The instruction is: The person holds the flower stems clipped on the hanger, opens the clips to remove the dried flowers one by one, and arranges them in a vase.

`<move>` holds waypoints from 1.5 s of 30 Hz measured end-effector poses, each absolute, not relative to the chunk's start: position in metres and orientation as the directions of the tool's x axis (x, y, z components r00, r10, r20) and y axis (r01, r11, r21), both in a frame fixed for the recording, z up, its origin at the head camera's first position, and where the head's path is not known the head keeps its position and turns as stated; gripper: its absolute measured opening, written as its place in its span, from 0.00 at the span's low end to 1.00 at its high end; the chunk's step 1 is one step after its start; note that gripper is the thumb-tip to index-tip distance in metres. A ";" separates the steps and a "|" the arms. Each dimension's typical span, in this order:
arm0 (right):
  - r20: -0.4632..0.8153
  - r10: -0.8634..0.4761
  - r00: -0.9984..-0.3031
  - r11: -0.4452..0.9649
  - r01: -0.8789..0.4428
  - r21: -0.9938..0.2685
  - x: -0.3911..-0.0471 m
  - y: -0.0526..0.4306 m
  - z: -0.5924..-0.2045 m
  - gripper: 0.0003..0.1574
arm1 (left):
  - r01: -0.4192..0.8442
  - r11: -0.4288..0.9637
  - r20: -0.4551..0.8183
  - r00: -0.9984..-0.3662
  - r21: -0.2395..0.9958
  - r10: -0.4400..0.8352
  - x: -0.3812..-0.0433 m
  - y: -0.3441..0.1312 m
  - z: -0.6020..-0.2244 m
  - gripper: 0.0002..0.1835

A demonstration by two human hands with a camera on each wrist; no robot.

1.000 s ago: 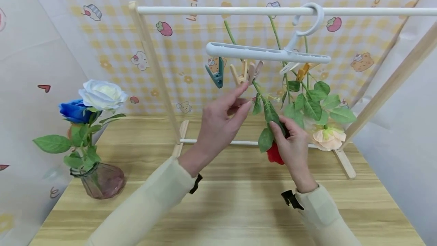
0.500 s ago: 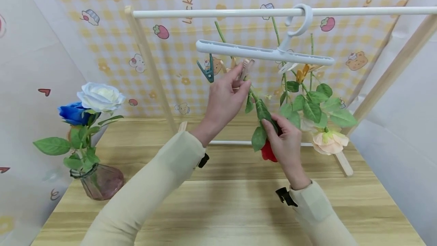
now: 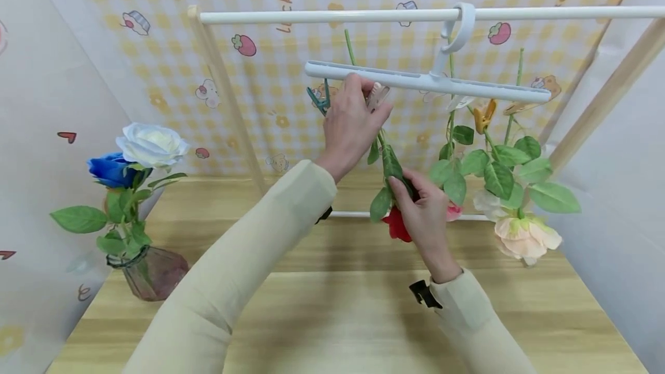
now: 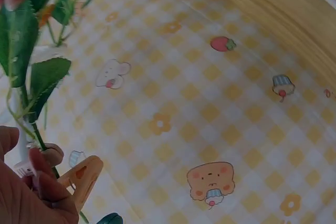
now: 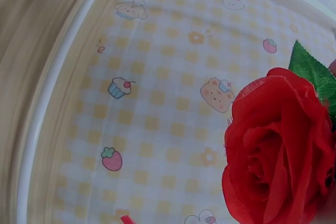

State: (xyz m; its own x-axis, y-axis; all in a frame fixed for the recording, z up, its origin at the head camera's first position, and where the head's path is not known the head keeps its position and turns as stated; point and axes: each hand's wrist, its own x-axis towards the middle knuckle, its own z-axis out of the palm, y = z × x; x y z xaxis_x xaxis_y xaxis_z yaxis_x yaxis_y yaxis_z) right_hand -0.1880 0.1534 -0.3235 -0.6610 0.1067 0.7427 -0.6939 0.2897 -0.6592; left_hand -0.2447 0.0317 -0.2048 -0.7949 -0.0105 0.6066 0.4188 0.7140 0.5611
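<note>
The wood-grained tabletop (image 3: 337, 328) meets a checked cloth (image 3: 296, 126) at its far edge, with open room on its near side between the pale sleeves (image 3: 228, 270). A light blue hanger (image 3: 405, 78) hangs tilted from a white rail (image 3: 322, 16), its right end lower. Below its left half, the red rose (image 5: 281, 150) is head down, full and layered, petal edges slightly frayed, leaves dark green. The right hand's (image 3: 423, 204) grip holds leaves and stem just above the bloom; the left hand's (image 3: 350, 123) grip pinches a pinkish-grey clip (image 3: 378, 97) near the hanger.
</note>
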 end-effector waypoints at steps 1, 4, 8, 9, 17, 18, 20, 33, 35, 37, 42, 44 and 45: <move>0.741 0.108 -0.663 0.286 -0.693 -0.662 -0.188 0.153 -0.322 0.07 | 0.408 0.733 0.614 -0.789 0.544 -0.017 -0.247 0.034 -0.204 0.16; 0.737 0.114 -0.666 0.270 -0.693 -0.668 -0.188 0.151 -0.321 0.07 | 0.377 0.778 0.627 -0.778 0.503 -0.028 -0.254 0.037 -0.203 0.17; 0.740 0.126 -0.660 0.278 -0.693 -0.665 -0.186 0.150 -0.320 0.08 | 0.359 0.826 0.659 -0.751 0.435 -0.021 -0.263 0.040 -0.207 0.19; 0.743 0.127 -0.657 0.280 -0.695 -0.662 -0.186 0.150 -0.320 0.08 | 0.358 0.837 0.672 -0.740 0.415 -0.017 -0.265 0.040 -0.209 0.19; 0.745 0.118 -0.656 0.292 -0.694 -0.658 -0.185 0.147 -0.323 0.08 | 0.330 0.892 0.714 -0.700 0.308 0.013 -0.271 0.042 -0.211 0.17; 0.747 0.115 -0.654 0.297 -0.695 -0.654 -0.185 0.147 -0.324 0.08 | 0.327 0.896 0.709 -0.705 0.300 0.019 -0.271 0.042 -0.211 0.16; 0.758 0.104 -0.643 0.313 -0.702 -0.639 -0.185 0.146 -0.324 0.07 | 0.322 0.901 0.700 -0.713 0.289 0.030 -0.270 0.042 -0.211 0.15; 0.829 0.078 -0.553 0.360 -0.760 -0.541 -0.188 0.143 -0.322 0.04 | 0.277 0.934 0.677 -0.734 0.225 0.055 -0.275 0.048 -0.205 0.14; 0.830 0.071 -0.552 0.358 -0.763 -0.538 -0.187 0.142 -0.323 0.05 | 0.287 0.929 0.676 -0.735 0.234 0.057 -0.275 0.048 -0.205 0.12; 0.831 0.075 -0.551 0.364 -0.761 -0.538 -0.187 0.142 -0.323 0.06 | 0.309 0.920 0.678 -0.732 0.242 0.067 -0.275 0.048 -0.205 0.11; 0.833 0.100 -0.544 0.385 -0.751 -0.536 -0.187 0.144 -0.320 0.05 | 0.334 0.904 0.657 -0.749 0.266 0.084 -0.275 0.049 -0.203 0.11; 0.835 0.102 -0.541 0.391 -0.750 -0.533 -0.186 0.145 -0.319 0.05 | 0.325 0.904 0.630 -0.772 0.277 0.085 -0.274 0.050 -0.201 0.11; 0.835 0.100 -0.542 0.394 -0.749 -0.533 -0.186 0.146 -0.319 0.05 | 0.321 0.905 0.613 -0.785 0.279 0.089 -0.274 0.050 -0.200 0.11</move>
